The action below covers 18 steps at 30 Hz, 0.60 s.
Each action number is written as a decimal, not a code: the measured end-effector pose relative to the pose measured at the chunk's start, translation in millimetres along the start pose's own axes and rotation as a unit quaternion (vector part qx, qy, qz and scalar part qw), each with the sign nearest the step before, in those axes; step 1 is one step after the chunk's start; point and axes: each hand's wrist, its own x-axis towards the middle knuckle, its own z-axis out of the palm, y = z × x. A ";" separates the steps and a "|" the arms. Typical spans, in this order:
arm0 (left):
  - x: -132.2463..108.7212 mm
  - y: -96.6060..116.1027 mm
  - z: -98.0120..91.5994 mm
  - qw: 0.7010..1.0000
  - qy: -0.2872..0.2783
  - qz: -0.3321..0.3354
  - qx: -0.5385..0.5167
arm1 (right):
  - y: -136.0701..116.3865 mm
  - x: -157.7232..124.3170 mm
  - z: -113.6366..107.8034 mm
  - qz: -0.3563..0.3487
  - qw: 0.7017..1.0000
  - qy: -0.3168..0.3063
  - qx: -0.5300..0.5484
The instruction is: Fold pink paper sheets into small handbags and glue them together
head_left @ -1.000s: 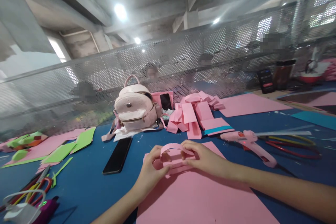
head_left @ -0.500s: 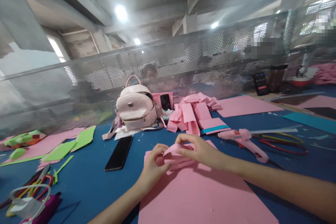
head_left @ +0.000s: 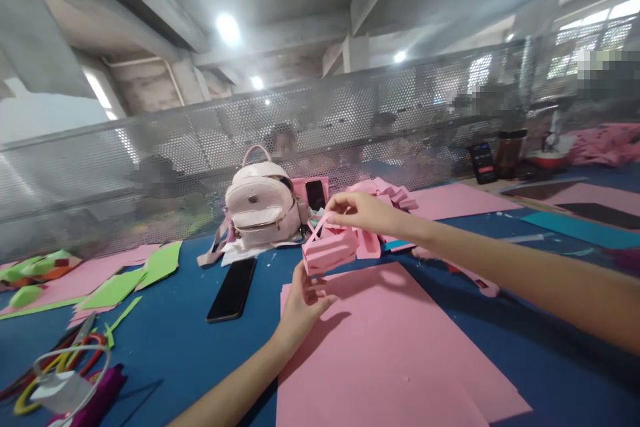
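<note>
My right hand [head_left: 354, 210] is closed in a pinch on a thin strip at the top of a small pink paper basket [head_left: 330, 252]. The basket is held up, a little tilted, over the far end of pink paper sheets [head_left: 395, 340]. Just under its lower left corner is my left hand [head_left: 304, 300], thumb and fingers apart; its fingertips are at the corner, and whether they touch it I cannot tell. Behind the basket lies a heap of pink paper strips [head_left: 385, 190]. Beneath my right forearm a pink glue gun [head_left: 483, 283] is partly hidden.
A pale pink backpack [head_left: 263, 207] stands at the back by a perforated metal screen [head_left: 210, 140]. On the blue table [head_left: 175, 347] lie a black phone [head_left: 233, 289], green paper [head_left: 163, 263], scissors [head_left: 93, 347] and a white charger [head_left: 63, 390] at left. A dark cup [head_left: 510, 153] stands back right.
My right hand has lifted the pink paper basket up and away from the sheets. My left hand's fingers have opened and dropped below it. The view has shifted slightly.
</note>
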 end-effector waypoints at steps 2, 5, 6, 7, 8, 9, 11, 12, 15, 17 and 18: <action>0.0 -1.2 0.0 1.000 0.001 -0.001 -0.004 | -1.1 8.7 -10.6 -0.009 0.998 0.024 -0.050; -1.6 -1.7 0.7 1.000 -0.007 -0.001 -0.009 | -0.5 22.2 -26.5 -0.015 0.990 0.046 -0.131; -2.5 -1.7 0.9 1.000 -0.009 -0.001 -0.008 | 0.6 26.8 -32.0 -0.013 0.986 0.050 -0.158; -3.3 -1.6 1.2 1.000 -0.012 -0.002 -0.006 | 2.2 31.4 -37.6 -0.009 0.981 0.055 -0.184; -4.1 -1.6 1.3 1.000 -0.014 -0.002 -0.004 | 4.2 36.1 -43.4 -0.005 0.976 0.060 -0.209; -4.9 -1.7 1.3 1.000 -0.016 -0.003 -0.003 | 6.6 40.8 -49.3 -0.001 0.971 0.066 -0.232; -5.8 -2.1 1.1 1.000 -0.020 -0.004 0.001 | 11.8 50.0 -61.3 0.010 0.959 0.077 -0.272; -6.0 -2.3 0.9 1.000 -0.021 -0.004 0.002 | 14.6 54.2 -67.3 0.016 0.953 0.081 -0.290; -5.9 -2.3 0.5 1.000 -0.024 -0.005 0.004 | 23.2 63.9 -84.2 0.041 0.934 0.094 -0.342; -5.6 -1.6 0.7 1.000 -0.025 -0.007 0.007 | 29.7 67.3 -94.5 0.060 0.920 0.097 -0.375; -5.5 -1.0 0.9 1.000 -0.026 -0.008 0.009 | 33.2 68.1 -99.4 0.069 0.913 0.096 -0.389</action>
